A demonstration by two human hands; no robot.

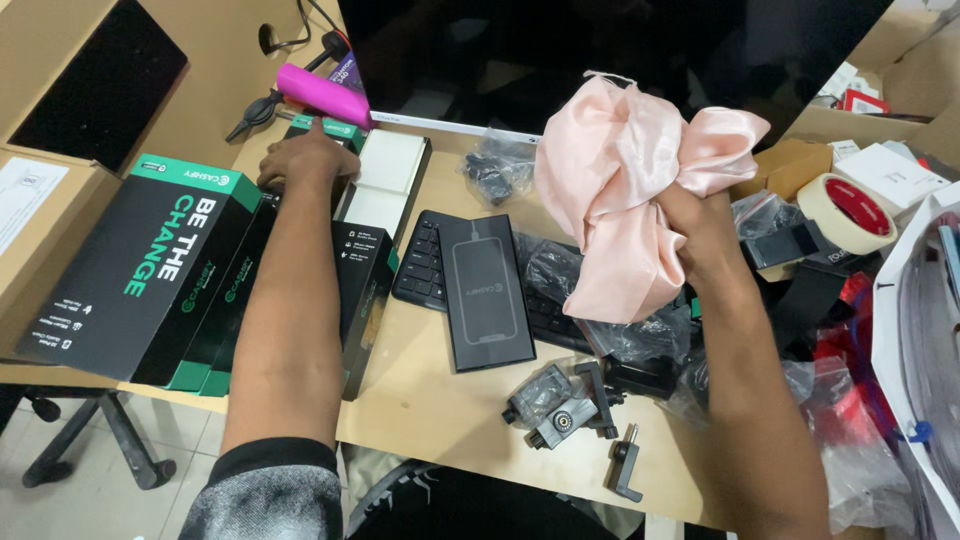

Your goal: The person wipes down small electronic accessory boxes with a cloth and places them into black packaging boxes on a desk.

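the right hand (700,215) is clenched around a bunched pink satin cloth (620,190) (held above the black keyboard (425,255)), while the left hand (305,160) presses palm-down, fingers curled, on a black-and-green box (325,135) beside a magenta cylinder (320,93).

Evenly lit from overhead, moderately bright, slightly warm. Soft sheen on the pink cloth (625,190); faint glare on the glossy black boxes (140,270) and on the clear plastic bags (850,440) at right. Short, diffuse shadows under the arms across the wooden desk (430,400). Dark, featureless monitor (600,50) at top. Wide-angle stretching toward the edges; sharp centre, mild softness at the corners.
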